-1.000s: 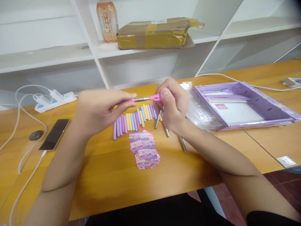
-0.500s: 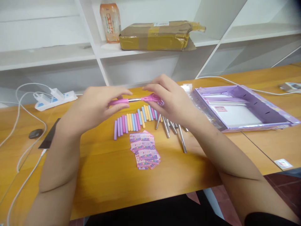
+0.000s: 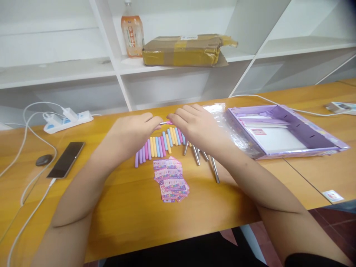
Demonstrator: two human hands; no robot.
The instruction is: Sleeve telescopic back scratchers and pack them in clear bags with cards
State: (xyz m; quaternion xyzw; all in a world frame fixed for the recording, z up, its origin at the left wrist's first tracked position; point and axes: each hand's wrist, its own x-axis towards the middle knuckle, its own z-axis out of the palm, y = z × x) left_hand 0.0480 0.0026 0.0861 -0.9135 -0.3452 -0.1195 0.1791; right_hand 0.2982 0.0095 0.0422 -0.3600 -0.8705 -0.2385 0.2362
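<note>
Between my hands is a pink back scratcher with a metal rod; only a short stretch of it shows. My left hand is closed around its handle end, and my right hand wraps over the clawed end. Just below lies a row of purple, pink, yellow and blue sticks, partly covered by my left hand. Several silver metal rods lie loose under my right wrist. Nearer to me, pink printed cards are spread in an overlapping pile on the table.
On the right stands an open purple box with a purple forked piece inside, beside clear plastic wrapping. A phone, cables and a power strip occupy the left. Shelves behind hold a bottle and a taped carton.
Both hands have closed further over the back scratcher, covering its handle and clawed end. My left forearm has shifted, uncovering the phone. The camera view has tilted up slightly.
</note>
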